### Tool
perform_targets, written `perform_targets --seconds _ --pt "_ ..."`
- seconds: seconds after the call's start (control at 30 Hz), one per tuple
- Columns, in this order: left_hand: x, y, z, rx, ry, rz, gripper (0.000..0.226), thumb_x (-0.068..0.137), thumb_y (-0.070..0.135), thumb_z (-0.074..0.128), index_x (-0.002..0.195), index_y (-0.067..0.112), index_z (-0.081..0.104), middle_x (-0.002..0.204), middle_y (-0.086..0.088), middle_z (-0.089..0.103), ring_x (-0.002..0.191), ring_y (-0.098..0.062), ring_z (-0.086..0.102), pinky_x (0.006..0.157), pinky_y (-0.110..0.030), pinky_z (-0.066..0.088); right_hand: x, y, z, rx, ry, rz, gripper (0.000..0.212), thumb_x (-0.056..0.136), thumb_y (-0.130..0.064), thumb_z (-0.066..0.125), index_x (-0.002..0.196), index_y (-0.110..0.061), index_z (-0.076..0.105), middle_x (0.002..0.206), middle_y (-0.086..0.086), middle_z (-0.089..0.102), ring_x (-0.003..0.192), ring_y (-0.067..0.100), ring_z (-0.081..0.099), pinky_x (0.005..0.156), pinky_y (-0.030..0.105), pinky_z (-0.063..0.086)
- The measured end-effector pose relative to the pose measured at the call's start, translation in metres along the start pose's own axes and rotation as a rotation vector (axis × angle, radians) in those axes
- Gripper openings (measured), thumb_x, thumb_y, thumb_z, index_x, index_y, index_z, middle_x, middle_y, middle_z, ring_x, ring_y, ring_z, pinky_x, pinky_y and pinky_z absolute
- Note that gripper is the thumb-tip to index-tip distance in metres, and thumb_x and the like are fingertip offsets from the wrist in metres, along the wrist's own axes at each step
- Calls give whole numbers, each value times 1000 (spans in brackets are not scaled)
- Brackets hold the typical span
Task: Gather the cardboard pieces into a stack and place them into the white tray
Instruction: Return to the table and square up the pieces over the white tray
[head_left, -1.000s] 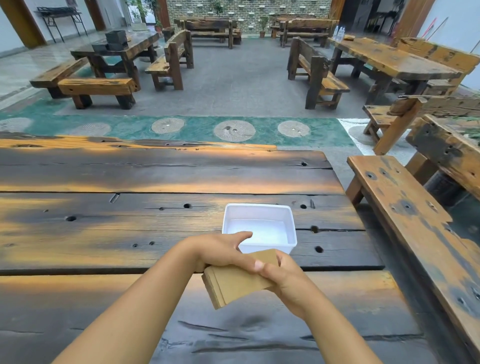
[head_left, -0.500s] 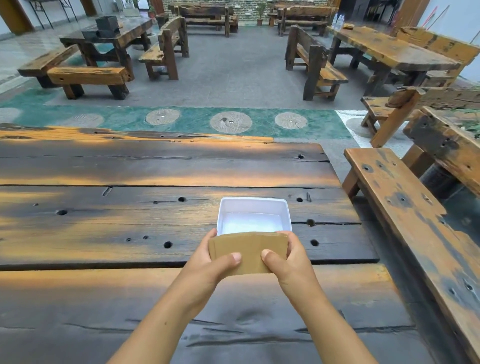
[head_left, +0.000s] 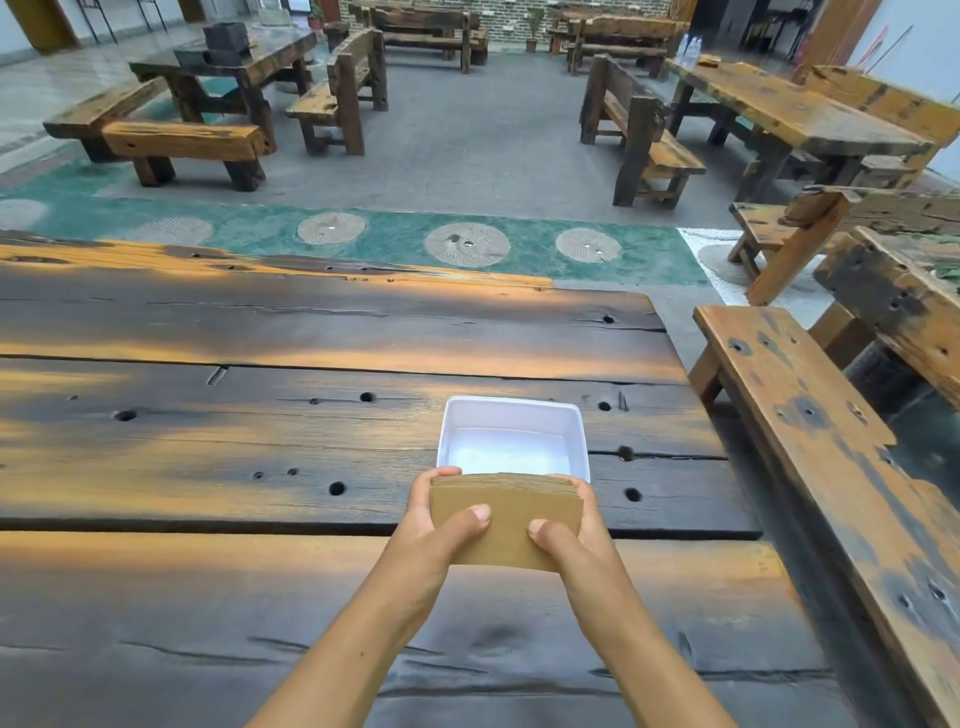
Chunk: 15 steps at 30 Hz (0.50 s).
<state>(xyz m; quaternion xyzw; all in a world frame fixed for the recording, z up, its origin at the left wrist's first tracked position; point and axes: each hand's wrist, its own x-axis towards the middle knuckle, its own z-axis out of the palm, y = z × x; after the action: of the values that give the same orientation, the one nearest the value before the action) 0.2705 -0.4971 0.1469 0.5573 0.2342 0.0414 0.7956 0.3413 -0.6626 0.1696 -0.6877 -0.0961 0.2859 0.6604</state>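
Note:
A squared-up stack of brown cardboard pieces (head_left: 506, 512) is held level between both hands, just in front of the near rim of the white tray (head_left: 511, 410). My left hand (head_left: 428, 530) grips its left side with the thumb on top. My right hand (head_left: 576, 535) grips its right side the same way. The white tray sits on the dark wooden table (head_left: 260, 441) and has nothing inside. The stack's far edge hides part of the tray's near rim.
A worn wooden bench (head_left: 810, 441) runs along the table's right side. Beyond the table's far edge lie a green floor strip and more wooden tables and benches (head_left: 639, 119).
The stack went from tilted and loosely pinched to level and held square by both hands, and it has tipped flatter, showing its top edges, close to the tray's near rim.

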Motion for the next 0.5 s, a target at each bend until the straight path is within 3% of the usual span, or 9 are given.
perform_targets --seconds 0.13,0.27,0.4,0.5 --pt "1 -1 -1 45 -5 -7 58 65 44 76 119 46 55 114 -4 74 102 -19 72 90 -35 52 7 -5 -4 -20 -26 14 49 64 -42 65 112 -45 55 101 -7 77 91 8 73 77 26 56" --pt "-1 5 -6 136 -22 27 56 71 51 77 121 52 52 114 6 76 104 -13 73 83 -26 55 14 -8 -7 -25 -45 21 42 65 -41 66 106 -45 60 99 -9 78 91 7 74 77 25 55" --pt "1 3 -6 52 8 29 75 67 43 83 133 44 48 118 3 76 111 -20 71 97 -36 52 17 -8 -2 -24 -24 -12 53 65 -41 66 118 -42 59 104 -11 77 95 5 74 73 19 56" --pt "5 4 -4 29 42 13 62 63 42 77 121 47 54 115 -4 75 103 -22 72 94 -37 53 21 -7 4 -14 -47 3 56 63 -42 64 118 -38 57 96 -12 77 88 3 72 75 22 54"
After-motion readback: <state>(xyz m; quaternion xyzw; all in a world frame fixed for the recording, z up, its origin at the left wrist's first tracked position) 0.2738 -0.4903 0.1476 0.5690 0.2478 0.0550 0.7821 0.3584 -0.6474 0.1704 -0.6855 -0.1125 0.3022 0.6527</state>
